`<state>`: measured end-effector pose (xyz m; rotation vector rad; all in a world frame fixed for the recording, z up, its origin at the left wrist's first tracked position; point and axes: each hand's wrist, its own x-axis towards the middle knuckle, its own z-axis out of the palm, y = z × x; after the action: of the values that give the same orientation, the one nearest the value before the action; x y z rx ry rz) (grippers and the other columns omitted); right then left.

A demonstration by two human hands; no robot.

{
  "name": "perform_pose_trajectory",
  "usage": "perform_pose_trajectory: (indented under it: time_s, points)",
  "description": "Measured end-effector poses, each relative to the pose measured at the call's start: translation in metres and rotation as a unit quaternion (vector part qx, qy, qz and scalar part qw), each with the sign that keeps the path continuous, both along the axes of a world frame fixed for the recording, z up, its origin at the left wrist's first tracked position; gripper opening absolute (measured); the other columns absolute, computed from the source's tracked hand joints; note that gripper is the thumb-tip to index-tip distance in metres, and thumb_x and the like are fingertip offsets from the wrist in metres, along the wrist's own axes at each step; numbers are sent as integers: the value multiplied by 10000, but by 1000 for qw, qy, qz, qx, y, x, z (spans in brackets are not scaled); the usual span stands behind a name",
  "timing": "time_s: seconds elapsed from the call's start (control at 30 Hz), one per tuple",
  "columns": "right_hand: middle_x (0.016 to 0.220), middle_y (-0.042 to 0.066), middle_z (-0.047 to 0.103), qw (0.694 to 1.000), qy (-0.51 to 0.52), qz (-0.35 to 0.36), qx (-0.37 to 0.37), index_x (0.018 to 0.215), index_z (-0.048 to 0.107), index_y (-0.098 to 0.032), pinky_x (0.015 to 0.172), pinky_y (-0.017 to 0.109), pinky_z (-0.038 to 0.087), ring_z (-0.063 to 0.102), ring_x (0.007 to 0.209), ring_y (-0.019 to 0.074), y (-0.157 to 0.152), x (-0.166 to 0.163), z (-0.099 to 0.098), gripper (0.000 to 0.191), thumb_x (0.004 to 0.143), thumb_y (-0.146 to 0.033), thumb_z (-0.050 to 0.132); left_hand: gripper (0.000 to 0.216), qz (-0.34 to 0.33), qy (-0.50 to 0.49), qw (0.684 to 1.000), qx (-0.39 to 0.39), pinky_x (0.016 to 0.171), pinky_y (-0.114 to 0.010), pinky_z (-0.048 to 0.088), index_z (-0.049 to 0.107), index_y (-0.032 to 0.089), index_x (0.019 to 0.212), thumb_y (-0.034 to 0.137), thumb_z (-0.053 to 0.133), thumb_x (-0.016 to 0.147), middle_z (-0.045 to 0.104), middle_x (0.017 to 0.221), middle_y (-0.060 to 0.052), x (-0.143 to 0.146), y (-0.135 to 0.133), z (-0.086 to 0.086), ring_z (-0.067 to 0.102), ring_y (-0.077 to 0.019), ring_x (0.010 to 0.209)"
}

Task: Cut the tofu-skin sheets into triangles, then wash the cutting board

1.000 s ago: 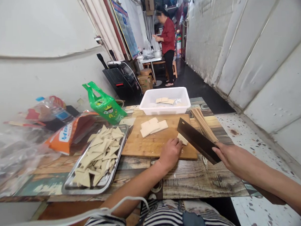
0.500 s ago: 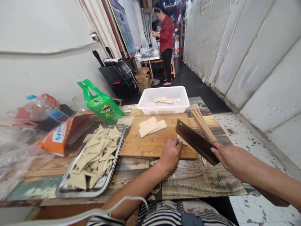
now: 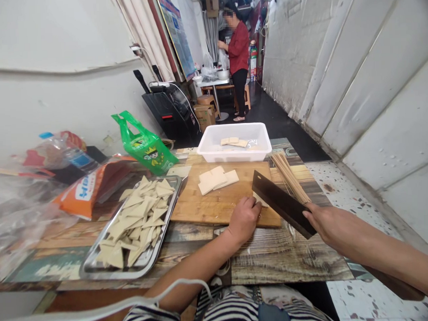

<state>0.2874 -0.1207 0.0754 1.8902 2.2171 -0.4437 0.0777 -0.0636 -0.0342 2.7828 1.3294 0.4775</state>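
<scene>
And here's the pale slice [image 3: 263, 203] at three o'clock on the cutting board [image 3: 201, 208], left hand [image 3: 244, 218] bunched against it, whether pinching I can't tell! Right hand [image 3: 330, 226] grips the cleaver [image 3: 280, 203], blade pointing to ten. Overlapping slices [image 3: 216, 180] sit near twelve; white tub [image 3: 235, 156] beyond.
</scene>
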Motion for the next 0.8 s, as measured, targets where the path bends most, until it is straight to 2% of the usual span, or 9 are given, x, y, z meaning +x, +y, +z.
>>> perform_pose_trajectory:
  time_s: [0.27, 0.4, 0.5, 0.6, 0.7, 0.8]
  points:
    - [721, 109, 663, 999, -25, -1, -31, 867, 492, -162, 514, 294, 308, 652, 648, 233, 4, -12, 8, 260, 959, -216, 255, 280, -2, -3, 1000, 8, 765, -307, 438, 643, 134, 977, 211, 376, 944, 594, 916, -77, 1, 1, -3, 501, -194, 827]
    - [693, 124, 656, 999, -34, 22, -19, 826, 507, -151, 497, 296, 292, 650, 634, 244, 7, -14, 4, 262, 948, -202, 280, 275, -1, -18, 1000, 10, 741, -304, 436, 647, 133, 925, 195, 379, 938, 602, 898, -81, 0, 2, -3, 503, -198, 812]
    - [639, 77, 636, 999, 5, 25, 27, 821, 504, -171, 491, 290, 281, 619, 570, 213, 3, -4, -2, 285, 958, -260, 270, 270, 2, -45, 999, -1, 736, -299, 442, 641, 136, 886, 206, 386, 940, 607, 876, -79, -2, 3, -1, 513, -192, 804]
    - [606, 40, 609, 993, 31, 10, 116, 865, 488, -186, 488, 285, 282, 575, 519, 190, -2, 9, 0, 315, 966, -339, 233, 226, 3, -75, 997, -18, 786, -310, 451, 626, 147, 861, 233, 429, 931, 610, 899, -76, -3, 6, 2, 534, -190, 865]
    - [601, 35, 596, 983, 48, -4, 177, 846, 465, -200, 505, 284, 307, 562, 526, 189, -6, 14, 9, 313, 959, -372, 229, 144, -23, -83, 996, -27, 860, -341, 443, 595, 163, 965, 261, 520, 891, 603, 1021, -79, 0, 15, 4, 529, -204, 990]
    - [568, 13, 570, 977, 90, -17, 195, 802, 440, -217, 521, 280, 327, 539, 502, 172, -7, 14, 12, 307, 954, -393, 240, 279, -59, -63, 996, -36, 872, -344, 442, 554, 166, 1072, 305, 609, 836, 586, 1107, -88, 6, 28, 9, 528, -212, 1031]
